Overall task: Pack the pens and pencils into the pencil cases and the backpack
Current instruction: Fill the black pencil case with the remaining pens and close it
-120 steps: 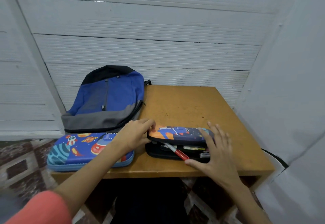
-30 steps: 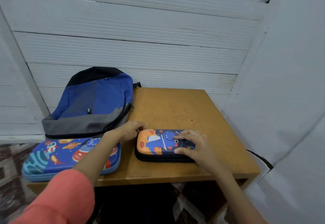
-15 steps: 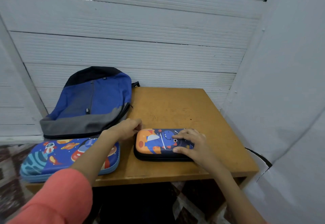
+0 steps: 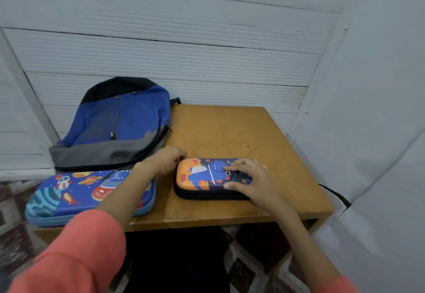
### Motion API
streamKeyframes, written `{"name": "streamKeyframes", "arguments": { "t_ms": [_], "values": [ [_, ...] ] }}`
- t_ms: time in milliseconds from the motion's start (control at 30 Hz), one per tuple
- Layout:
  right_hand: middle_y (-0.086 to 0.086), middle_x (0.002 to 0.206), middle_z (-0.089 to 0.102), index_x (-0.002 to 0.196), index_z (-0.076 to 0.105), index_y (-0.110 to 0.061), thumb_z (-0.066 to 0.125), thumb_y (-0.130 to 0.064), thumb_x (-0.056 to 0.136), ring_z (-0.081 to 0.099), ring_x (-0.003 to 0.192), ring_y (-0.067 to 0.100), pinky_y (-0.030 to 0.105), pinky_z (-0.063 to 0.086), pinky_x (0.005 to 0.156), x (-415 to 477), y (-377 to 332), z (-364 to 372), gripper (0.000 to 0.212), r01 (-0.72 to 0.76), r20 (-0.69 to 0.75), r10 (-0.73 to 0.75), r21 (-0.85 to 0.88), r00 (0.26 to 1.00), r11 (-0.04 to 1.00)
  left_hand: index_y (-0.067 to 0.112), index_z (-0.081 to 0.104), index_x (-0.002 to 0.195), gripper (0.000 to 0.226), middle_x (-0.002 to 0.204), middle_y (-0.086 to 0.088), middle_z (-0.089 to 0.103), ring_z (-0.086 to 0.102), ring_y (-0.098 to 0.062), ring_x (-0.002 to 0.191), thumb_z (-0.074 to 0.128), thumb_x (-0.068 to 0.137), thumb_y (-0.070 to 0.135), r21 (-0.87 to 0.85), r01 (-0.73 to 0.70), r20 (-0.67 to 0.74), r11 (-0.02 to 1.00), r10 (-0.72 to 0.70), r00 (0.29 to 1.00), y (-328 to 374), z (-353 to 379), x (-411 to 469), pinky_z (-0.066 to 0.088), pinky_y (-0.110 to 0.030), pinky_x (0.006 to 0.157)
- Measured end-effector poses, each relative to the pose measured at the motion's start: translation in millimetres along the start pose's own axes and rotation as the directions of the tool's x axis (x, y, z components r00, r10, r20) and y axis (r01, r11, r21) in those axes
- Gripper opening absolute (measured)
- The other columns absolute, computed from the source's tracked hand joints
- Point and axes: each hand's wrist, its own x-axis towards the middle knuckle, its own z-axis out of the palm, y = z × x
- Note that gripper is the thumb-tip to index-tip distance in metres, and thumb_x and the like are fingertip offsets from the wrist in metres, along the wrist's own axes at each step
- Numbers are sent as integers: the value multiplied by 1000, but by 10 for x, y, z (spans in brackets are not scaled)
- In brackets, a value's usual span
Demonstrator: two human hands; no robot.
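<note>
1 small case (image 4: 190, 175) nr table (image 4: 230, 127) front edge | R hand (image 4: 250, 182) grip clasps it | L hand (image 4: 165, 159) grip: can't tell

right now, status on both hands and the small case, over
Left hand curled at dinosaur case left end, grip hidden. Right hand clamps its shut lid. Beside it: space case, backpack; nothing blocking.
</note>
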Motion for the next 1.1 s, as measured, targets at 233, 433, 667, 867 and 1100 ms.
{"name": "streamKeyframes", "arguments": {
  "t_ms": [233,433,667,867,1100],
  "values": [
    [-22,107,53,113,69,-42,58,-74,66,43,106,-2,14,18,97,-17,-22,62,58,40,-20,-43,-130,999,991,16,68,110,22,109,0,69,62,-15,100,56,92,13,0,6,-98,1000,-6,995,5,-68,-76,50,-30,88],
    [-26,106,52,110,70,-44,63,-72,65,47,104,-3,12,16,96,-30,-26,77,54,10,-47,-15,-106,999,994,31,68,104,18,98,12,69,63,-10,92,56,90,26,154,49,-191,987,-19,981,19,-123,-200,51,-27,68],
    [-21,103,55,109,71,-41,63,-71,65,48,101,-1,16,20,96,-49,-55,84,54,9,-64,-14,-88,998,996,33,66,101,14,98,13,68,61,-8,93,57,91,35,251,78,-231,965,-19,973,56,-141,-245,37,-22,61],
    [-19,103,55,109,72,-39,64,-69,66,49,101,0,17,22,97,-54,-62,95,54,0,-70,-7,-90,998,996,34,65,99,11,99,13,68,57,-9,102,60,89,36,275,138,-223,952,-76,972,40,-121,-275,35,-33,94],
    [-18,103,53,111,72,-36,68,-65,69,49,100,1,17,21,97,-70,-83,98,51,-12,-69,5,-98,998,995,32,65,96,10,90,12,60,53,-10,104,58,89,34,374,191,-229,908,-109,967,148,-138,-382,23,-37,104]
  ]
}}
